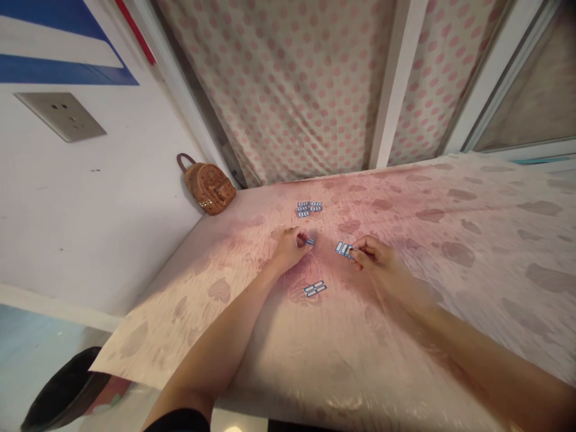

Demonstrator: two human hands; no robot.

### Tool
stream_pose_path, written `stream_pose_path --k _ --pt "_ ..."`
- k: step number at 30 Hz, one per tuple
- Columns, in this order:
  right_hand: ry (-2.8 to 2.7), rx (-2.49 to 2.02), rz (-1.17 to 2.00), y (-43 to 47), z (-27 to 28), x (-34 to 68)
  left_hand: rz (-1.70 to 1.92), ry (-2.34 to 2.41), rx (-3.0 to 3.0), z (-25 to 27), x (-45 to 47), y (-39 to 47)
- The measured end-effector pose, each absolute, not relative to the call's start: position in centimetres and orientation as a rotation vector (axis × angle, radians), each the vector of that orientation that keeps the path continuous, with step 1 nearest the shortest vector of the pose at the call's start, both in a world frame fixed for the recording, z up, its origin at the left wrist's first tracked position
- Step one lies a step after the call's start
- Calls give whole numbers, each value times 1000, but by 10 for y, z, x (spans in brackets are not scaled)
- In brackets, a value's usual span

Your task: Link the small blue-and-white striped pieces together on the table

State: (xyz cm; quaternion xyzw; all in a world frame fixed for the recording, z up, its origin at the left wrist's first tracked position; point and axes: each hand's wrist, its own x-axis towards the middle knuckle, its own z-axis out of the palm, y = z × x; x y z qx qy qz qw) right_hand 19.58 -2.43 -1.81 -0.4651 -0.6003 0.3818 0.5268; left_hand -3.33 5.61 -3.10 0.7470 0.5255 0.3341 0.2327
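My right hand (pixel 374 253) pinches a small blue-and-white label sheet (pixel 342 248) between thumb and fingers, held just above the table. To its left, my left hand (pixel 291 247) is closed in a pinch on a smaller blue-and-white label piece (pixel 310 241). Nearer to me, another label sheet (pixel 314 289) with a few white boxes framed in blue lies flat on the cloth. Beyond both hands sits a cluster of several label sheets (pixel 309 208), some overlapping. Any writing on them is too small to read.
A plastic-covered tablecloth (pixel 382 372) with leaf-like patches covers the table. A brown mini backpack (pixel 210 188) stands at the far left corner against the wall. Polka-dot curtains (pixel 306 90) hang behind the table. A dark bin (pixel 67 387) is on the floor at lower left.
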Motion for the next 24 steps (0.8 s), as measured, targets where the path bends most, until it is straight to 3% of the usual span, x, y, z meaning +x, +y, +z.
stream_pose_path --k 14,24 --pt "-1403 -1177 824 -29 -14 196 1146 1146 1497 -13 -12 20" --pt "-1342 -1166 878 -32 -11 194 1136 1093 1507 4 0 -1"
